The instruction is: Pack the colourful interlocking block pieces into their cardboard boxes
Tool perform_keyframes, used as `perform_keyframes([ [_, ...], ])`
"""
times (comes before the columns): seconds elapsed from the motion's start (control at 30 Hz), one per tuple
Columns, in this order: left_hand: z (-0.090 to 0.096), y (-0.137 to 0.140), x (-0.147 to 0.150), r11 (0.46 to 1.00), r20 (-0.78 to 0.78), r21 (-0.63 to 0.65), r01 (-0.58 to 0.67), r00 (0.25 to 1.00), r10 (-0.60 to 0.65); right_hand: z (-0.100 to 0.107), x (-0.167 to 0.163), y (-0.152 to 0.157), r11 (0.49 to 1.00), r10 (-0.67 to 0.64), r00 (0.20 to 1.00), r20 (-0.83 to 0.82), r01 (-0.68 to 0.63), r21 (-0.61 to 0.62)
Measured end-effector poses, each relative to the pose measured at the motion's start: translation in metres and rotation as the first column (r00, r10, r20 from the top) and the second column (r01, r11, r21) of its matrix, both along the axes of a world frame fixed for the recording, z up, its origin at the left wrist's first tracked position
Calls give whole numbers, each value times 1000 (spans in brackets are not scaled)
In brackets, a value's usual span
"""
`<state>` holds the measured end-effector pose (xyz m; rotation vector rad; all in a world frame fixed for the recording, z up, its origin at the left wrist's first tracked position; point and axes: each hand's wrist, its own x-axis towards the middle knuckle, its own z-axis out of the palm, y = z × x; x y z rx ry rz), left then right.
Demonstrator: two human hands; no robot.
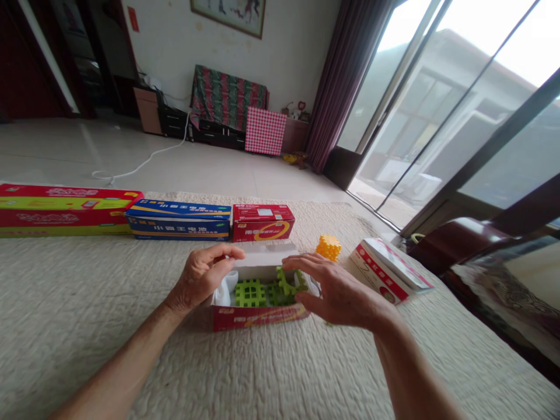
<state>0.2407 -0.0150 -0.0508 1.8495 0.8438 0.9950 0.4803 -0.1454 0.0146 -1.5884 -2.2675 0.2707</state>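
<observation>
An open red box [258, 319] with its white flap [266, 256] raised stands in front of me. Inside lie a green notched lattice piece [250, 293], a second green piece partly covered, and white wrapping [226, 289] at the left end. My right hand [335, 289] reaches over the box's right end, thumb and fingers around a tilted green notched piece [289, 283]. At the box's left end, my left hand [205, 274] hovers with fingers bent and thumb a little apart, its fingertips near the flap's left edge; nothing shows in it.
Behind the box stand a red-and-green box [65, 213], a blue box [179, 220] and a red box [263, 223] in a row. A yellow knobbly block [328, 248] and a white-and-red box [389, 271] sit to the right on the quilted cover [109, 291].
</observation>
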Motion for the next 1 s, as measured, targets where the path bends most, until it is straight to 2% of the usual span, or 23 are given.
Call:
perform_keyframes([
  [0.43, -3, 1, -1, 1000, -18, -3, -8, 1000, 8, -4, -1, 0, 999, -30, 999, 15, 29, 27],
  [0.7, -2, 2, -2, 1000, -20, 15, -16, 1000, 16, 6, 11, -1, 994, -95, 995, -17, 96, 44],
  [0.83, -4, 2, -2, 1000, -16, 13, -6, 1000, 7, 5, -1, 5, 999, -34, 999, -2, 34, -19],
  [1.0, -4, 2, -2, 1000, -6, 0, 0, 1000, 0, 6, -18, 4, 1000, 12, 994, 113, -12, -4],
])
